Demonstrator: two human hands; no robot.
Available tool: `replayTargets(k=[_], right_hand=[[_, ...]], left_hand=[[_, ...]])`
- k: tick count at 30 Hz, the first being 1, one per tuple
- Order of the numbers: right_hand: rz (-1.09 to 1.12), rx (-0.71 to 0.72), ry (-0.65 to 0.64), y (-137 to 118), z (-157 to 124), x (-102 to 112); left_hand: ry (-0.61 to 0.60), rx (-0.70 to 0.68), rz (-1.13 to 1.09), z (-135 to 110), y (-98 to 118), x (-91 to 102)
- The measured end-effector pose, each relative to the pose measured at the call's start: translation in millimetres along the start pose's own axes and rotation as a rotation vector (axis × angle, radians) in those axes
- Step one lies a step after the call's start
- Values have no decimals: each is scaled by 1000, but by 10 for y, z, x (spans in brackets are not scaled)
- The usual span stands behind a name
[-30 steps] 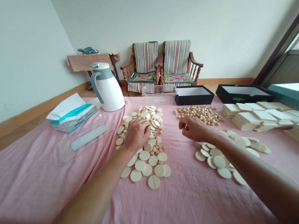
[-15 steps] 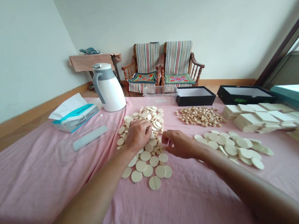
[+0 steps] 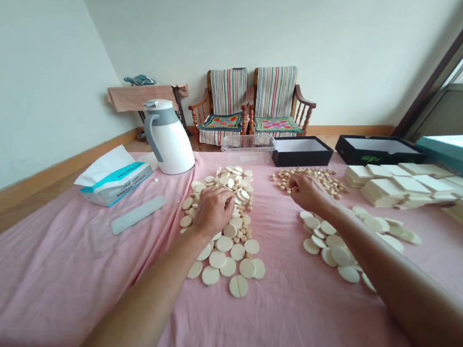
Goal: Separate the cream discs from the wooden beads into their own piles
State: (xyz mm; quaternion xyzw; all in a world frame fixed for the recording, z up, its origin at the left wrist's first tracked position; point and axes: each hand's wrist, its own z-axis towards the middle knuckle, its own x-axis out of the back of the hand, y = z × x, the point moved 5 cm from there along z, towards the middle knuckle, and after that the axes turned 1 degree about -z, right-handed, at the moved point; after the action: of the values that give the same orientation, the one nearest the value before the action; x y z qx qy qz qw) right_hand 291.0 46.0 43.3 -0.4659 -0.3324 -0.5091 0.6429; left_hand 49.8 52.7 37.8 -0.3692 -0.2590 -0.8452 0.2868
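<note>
My left hand (image 3: pixel 214 210) rests over a mixed heap of pale wooden discs (image 3: pixel 225 243) and small wooden pieces (image 3: pixel 242 234). Its fingers are curled inward, and whatever they may hold is hidden. My right hand (image 3: pixel 308 192) is at the near side of a pile of small rounded wooden pieces (image 3: pixel 334 183). The fingers there are bent and closed, their tips turned away from view; I cannot make out anything in them. Below the right forearm lies a separate pile of larger wooden discs (image 3: pixel 340 256), partly covered by the arm.
Stacks of pale square wooden tiles (image 3: pixel 414 182) stand at the right. Two black open boxes (image 3: pixel 303 159) and a clear plastic tray (image 3: pixel 249 144) line the back. A white jug (image 3: pixel 173 141) and a tissue pack (image 3: pixel 116 179) stand left, near a clear lid (image 3: pixel 99 235).
My right hand has moved right and away from me, from beside the mixed heap to the pile of small wooden pieces. My left hand has stayed over the heap.
</note>
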Motion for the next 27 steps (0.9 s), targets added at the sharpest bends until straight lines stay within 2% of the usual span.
replayTargets(k=[3, 6, 8, 13, 15, 19, 27], right_hand=[[-61, -64, 65, 179, 39, 5], [-66, -86, 119, 179, 10, 10], [-5, -24, 83, 47, -43, -6], [282, 287, -262, -589, -359, -152], [346, 355, -327, -800, -502, -195], [402, 421, -329, -1020, -664, -247], [323, 457, -236, -1109, -748, -294]], left_hand=[[3, -3, 1, 0, 5, 1], [8, -3, -1, -1, 6, 0], [6, -5, -4, -2, 5, -3], [3, -12, 0, -2, -1, -4], [8, -13, 13, 0, 6, 3], [12, -13, 38, 4, 29, 19], [42, 39, 61, 14, -44, 63]])
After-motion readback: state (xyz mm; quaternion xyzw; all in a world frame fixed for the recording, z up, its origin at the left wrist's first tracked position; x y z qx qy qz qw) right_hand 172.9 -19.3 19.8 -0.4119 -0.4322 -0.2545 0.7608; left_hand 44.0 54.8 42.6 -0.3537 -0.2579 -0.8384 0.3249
